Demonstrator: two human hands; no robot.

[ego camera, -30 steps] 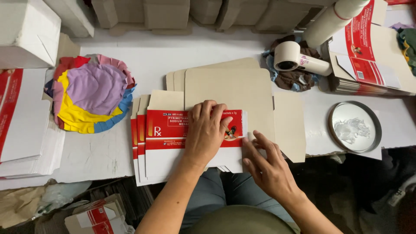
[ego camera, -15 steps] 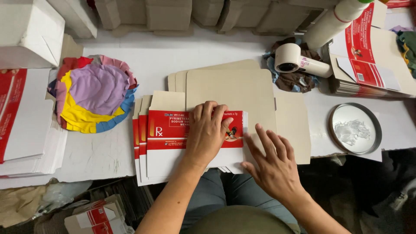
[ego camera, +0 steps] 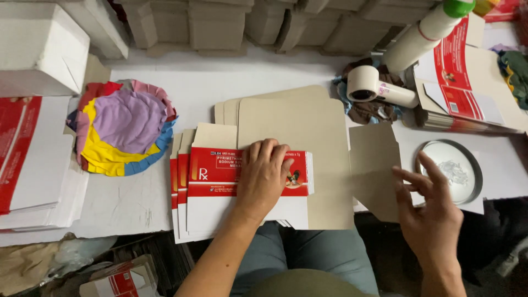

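Observation:
My left hand [ego camera: 265, 179] lies flat, palm down, on a folded red-and-white carton blank [ego camera: 220, 181] that tops a fanned stack of the same blanks at the table's front edge. The unfolded brown cardboard side of the blanks [ego camera: 300, 135] spreads out behind and to the right. My right hand [ego camera: 432, 212] hovers open, fingers spread, near the front right edge, beside a brown cardboard flap [ego camera: 374, 165] and just below a round metal dish [ego camera: 454, 170]. It holds nothing.
A pile of coloured cloth pieces [ego camera: 124, 129] lies at left, with a stack of white and red sheets [ego camera: 30, 159] further left. A white roller tool [ego camera: 379, 88], a white bottle with green cap [ego camera: 426, 33] and more printed cartons [ego camera: 467, 82] sit at right. Grey boxes [ego camera: 220, 22] line the back.
My right hand has left the carton's right edge and moved right, toward the metal dish, fingers spread. My left hand stays pressed on the carton.

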